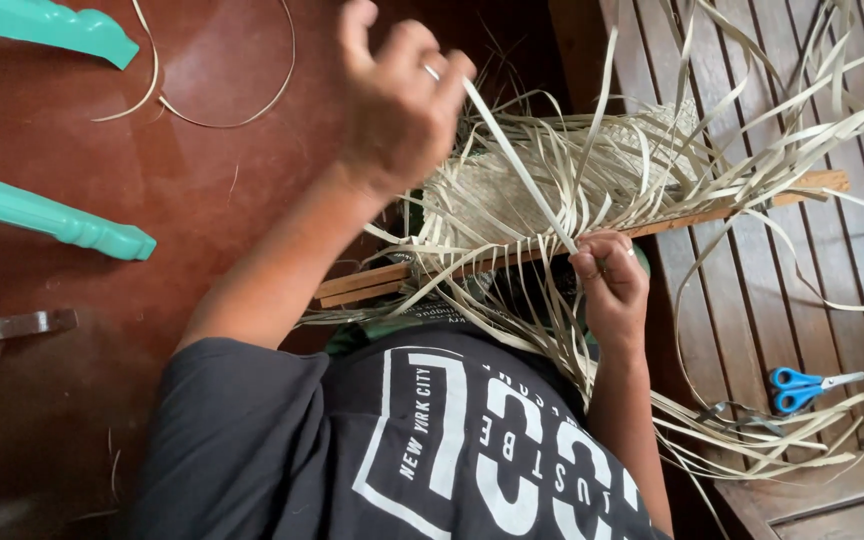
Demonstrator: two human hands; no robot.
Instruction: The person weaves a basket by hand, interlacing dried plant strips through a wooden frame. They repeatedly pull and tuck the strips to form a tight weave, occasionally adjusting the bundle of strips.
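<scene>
Strips of pale palm leaf (592, 170) fan out in every direction from a half-woven mat (497, 195) that lies across a wooden slat (752, 205) over the person's lap. The left hand (397, 95) is raised above the weave, closed into a loose fist around one long strip (517, 165) and drawing it up and back at a slant, wrist bent and forearm angled across the body; motion blur makes it hard to say just how tightly the fingers close. The right hand (612, 275) sits lower at the near edge of the weave, thumb and fingers pinched shut where that same strip meets the mat, elbow tucked close to the side.

Judging from the steep pull, the strip could split along its grain or snap if the left hand tugs harder than the pinch can hold, and neighbouring loose strips could be dragged out of order. The slat seems only balanced, so a jerk might tip the mat off the lap.

Blue-handled scissors (802, 388) lie on the slatted wooden bench (752, 320) to the right, well apart from both hands. Turquoise chair legs (52, 215) stand on the red-brown floor (102, 380) to the left.
</scene>
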